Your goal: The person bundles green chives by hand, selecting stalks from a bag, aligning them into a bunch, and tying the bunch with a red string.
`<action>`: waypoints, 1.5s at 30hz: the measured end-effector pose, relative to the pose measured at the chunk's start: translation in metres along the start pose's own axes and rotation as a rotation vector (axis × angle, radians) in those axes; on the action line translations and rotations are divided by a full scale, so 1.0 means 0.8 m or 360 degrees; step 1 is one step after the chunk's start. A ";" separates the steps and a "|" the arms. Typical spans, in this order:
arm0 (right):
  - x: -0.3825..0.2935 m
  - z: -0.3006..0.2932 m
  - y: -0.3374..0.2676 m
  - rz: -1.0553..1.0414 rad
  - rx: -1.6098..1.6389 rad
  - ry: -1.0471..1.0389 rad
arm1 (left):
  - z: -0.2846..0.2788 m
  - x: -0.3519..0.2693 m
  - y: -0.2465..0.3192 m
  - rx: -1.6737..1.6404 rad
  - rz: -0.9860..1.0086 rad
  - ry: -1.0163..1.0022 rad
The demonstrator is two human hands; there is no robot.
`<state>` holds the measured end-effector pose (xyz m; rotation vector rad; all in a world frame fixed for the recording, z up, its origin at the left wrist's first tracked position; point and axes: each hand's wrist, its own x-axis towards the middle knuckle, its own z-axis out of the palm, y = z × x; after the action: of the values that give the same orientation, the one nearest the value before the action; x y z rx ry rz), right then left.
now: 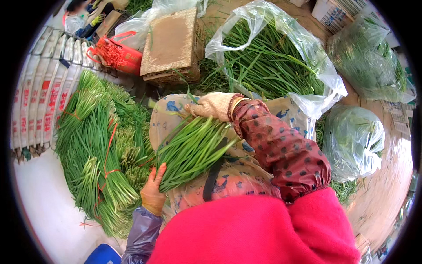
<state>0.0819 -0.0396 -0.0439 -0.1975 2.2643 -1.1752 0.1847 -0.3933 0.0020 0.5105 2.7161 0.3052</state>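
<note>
A bunch of long green leafy stalks, apparently garlic chives (pixel 194 148), lies across my lap on a patterned plastic apron (pixel 165 115). My left hand (pixel 155 188), in an orange-tan rubber glove, holds the bunch at its lower left end. My right hand (pixel 211 107), in a beige knit glove, is at the upper end, with its fingers over the stalks; some fingers are blurred or hidden. At the left lies a large pile of tied green bundles (pixel 95 142) with red ties. Before me stands an open clear plastic bag of loose greens (pixel 277 62).
A crate with a worn board on top (pixel 169 43) stands ahead, beside a red bag of red ties (pixel 127 57). Filled clear bags (pixel 352 142) are at the right. White baskets (pixel 333 15) stand far right. A seated person (pixel 79 23) wearing yellow gloves is at the upper left.
</note>
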 end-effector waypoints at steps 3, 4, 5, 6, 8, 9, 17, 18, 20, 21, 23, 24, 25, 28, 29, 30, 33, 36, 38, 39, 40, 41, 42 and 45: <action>-0.036 -0.008 0.020 0.0195 0.0334 -0.0193 | -0.004 0.001 0.001 -0.0148 0.0040 -0.0021; -0.039 0.006 0.058 0.0143 0.0624 -0.0194 | -0.001 0.006 0.005 -0.0249 0.0077 -0.0052; -0.053 0.016 0.074 0.0081 0.1222 -0.0198 | 0.002 0.009 0.000 -0.0339 0.0090 -0.0077; -0.062 0.014 0.086 -0.0023 0.1324 -0.0392 | 0.007 0.013 -0.006 -0.0433 0.0114 -0.0108; -0.089 0.007 0.048 0.0073 0.1673 -0.0467 | 0.022 0.010 -0.037 -0.0848 0.0038 -0.0238; -0.091 0.012 0.048 -0.0157 0.1540 -0.0337 | 0.024 0.013 -0.045 -0.1054 0.0017 -0.0310; -0.059 0.006 0.073 -0.0103 0.0412 0.0341 | -0.006 0.037 -0.042 -0.1746 -0.0388 -0.0929; -0.058 0.004 0.066 0.0112 0.0486 0.0490 | -0.010 0.038 -0.022 -0.1664 -0.0532 -0.0835; -0.063 -0.007 0.055 0.0328 0.0640 0.0771 | -0.005 0.037 -0.034 -0.1678 -0.0510 -0.0821; -0.056 -0.008 0.076 0.0358 0.0931 0.0998 | -0.001 0.039 -0.036 -0.1691 -0.0482 -0.0830; -0.066 -0.033 0.080 0.0426 0.0977 0.1111 | -0.001 0.041 -0.033 -0.1596 -0.0558 -0.0821; -0.076 -0.040 0.056 0.0362 0.1019 0.1157 | -0.002 0.040 -0.034 -0.1553 -0.0585 -0.0840; -0.085 -0.039 0.020 0.0278 0.1535 0.1151 | -0.003 0.040 -0.035 -0.1510 -0.0615 -0.0861; -0.091 -0.032 -0.004 0.0017 0.0721 0.0683 | -0.006 0.042 -0.034 -0.1593 -0.0569 -0.0896; -0.090 -0.028 -0.022 -0.0018 0.0353 0.0625 | -0.006 0.042 -0.035 -0.1641 -0.0554 -0.0902; -0.084 -0.014 -0.031 -0.0077 -0.0205 0.0774 | -0.006 0.042 -0.032 -0.1632 -0.0564 -0.0881; -0.049 0.007 -0.040 -0.0008 -0.0662 0.0520 | -0.003 0.043 -0.028 -0.1642 -0.0579 -0.0868; -0.030 0.004 -0.033 0.0006 -0.0539 0.0760 | 0.005 0.036 -0.048 -0.1690 -0.0476 -0.0887; -0.030 -0.010 -0.013 0.0144 -0.0206 0.1193 | 0.006 0.041 -0.042 -0.1767 -0.0438 -0.0901; -0.039 -0.021 -0.015 0.0257 0.0145 0.1325 | 0.004 0.040 -0.042 -0.1803 -0.0436 -0.0891; -0.043 -0.029 -0.001 0.0260 0.0382 0.1378 | 0.005 0.041 -0.038 -0.1817 -0.0431 -0.0887; -0.049 -0.037 0.013 0.0263 0.0619 0.1428 | 0.007 0.042 -0.034 -0.1831 -0.0425 -0.0885; -0.066 -0.044 0.017 0.0204 0.0702 0.1326 | 0.008 0.042 -0.032 -0.1844 -0.0422 -0.0887; -0.105 -0.043 -0.014 0.0307 0.0901 0.0824 | 0.013 0.036 -0.048 -0.1943 -0.0367 -0.0895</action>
<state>0.1307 0.0098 0.0163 0.5915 2.1716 -1.8521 0.1519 -0.4158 -0.0265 -0.0856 1.5887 1.3529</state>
